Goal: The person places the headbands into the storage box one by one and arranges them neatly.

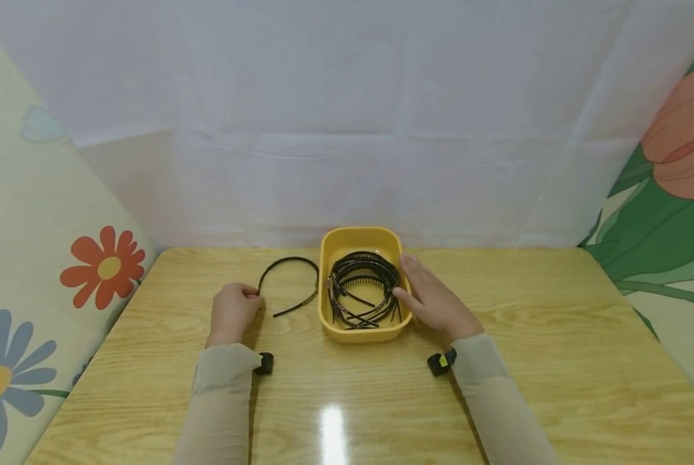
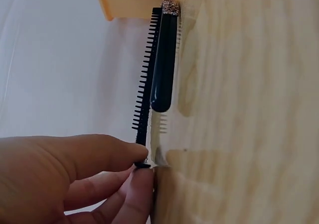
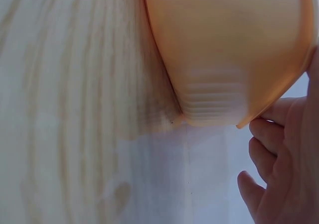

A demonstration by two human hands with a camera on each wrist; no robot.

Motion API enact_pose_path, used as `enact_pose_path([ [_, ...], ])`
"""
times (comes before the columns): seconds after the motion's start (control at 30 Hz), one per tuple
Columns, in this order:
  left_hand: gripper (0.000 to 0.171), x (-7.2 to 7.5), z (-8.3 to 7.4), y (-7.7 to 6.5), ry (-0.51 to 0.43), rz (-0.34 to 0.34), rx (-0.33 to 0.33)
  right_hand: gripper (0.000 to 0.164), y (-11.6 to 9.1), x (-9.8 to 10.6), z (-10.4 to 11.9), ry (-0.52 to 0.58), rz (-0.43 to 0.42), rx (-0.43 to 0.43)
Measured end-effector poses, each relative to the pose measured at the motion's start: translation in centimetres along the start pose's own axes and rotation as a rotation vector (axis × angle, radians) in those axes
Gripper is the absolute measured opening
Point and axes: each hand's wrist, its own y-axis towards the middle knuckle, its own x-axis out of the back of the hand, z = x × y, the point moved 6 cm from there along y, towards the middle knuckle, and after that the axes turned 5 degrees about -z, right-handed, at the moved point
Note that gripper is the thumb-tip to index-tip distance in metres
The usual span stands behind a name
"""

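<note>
Left of the yellow bin, a thin black headband (image 1: pixel 289 259) with comb teeth lies on the table, its curve toward the back. My left hand (image 1: pixel 235 313) pinches one end of it between thumb and fingers. The left wrist view shows the teeth along the headband (image 2: pixel 144 79) and a glittery patch near its far side. Several more black headbands (image 1: pixel 363 266) are heaped inside the yellow bin (image 1: pixel 366 335). My right hand (image 1: pixel 438 305) rests against the bin's right side, fingers extended along the rim. From the right wrist, the bin's outer wall (image 3: pixel 224 45) shows beside the fingers.
The wooden table (image 1: pixel 556 336) meets a white cloth backdrop (image 1: pixel 300 181) behind the bin. Flower-printed cloths hang at the left (image 1: pixel 27 258) and right sides. A glare spot shines on the table's front. Each wrist wears a small black device.
</note>
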Motion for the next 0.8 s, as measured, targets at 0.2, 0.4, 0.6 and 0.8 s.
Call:
enact_pose_path([
  [0.2, 0.039, 0.4, 0.3, 0.2, -0.05, 0.051, 0.024, 0.074, 0.0, 0.0, -0.1, 0.008, 0.011, -0.012],
  [0.4, 0.043, 0.3, 1.4, 0.5, -0.247, 0.14, 0.14, 0.074, 0.0, 0.1, -0.1, 0.008, 0.015, -0.018],
  [0.6, 0.041, 0.2, 2.1, 0.6, -0.556, 0.193, 0.219, 0.074, 0.0, 0.1, -0.1, 0.008, 0.014, -0.023],
  [0.8, 0.045, 0.0, 2.3, 0.3, -0.744, 0.231, 0.296, 0.074, -0.1, 0.0, -0.1, 0.012, 0.016, -0.025],
])
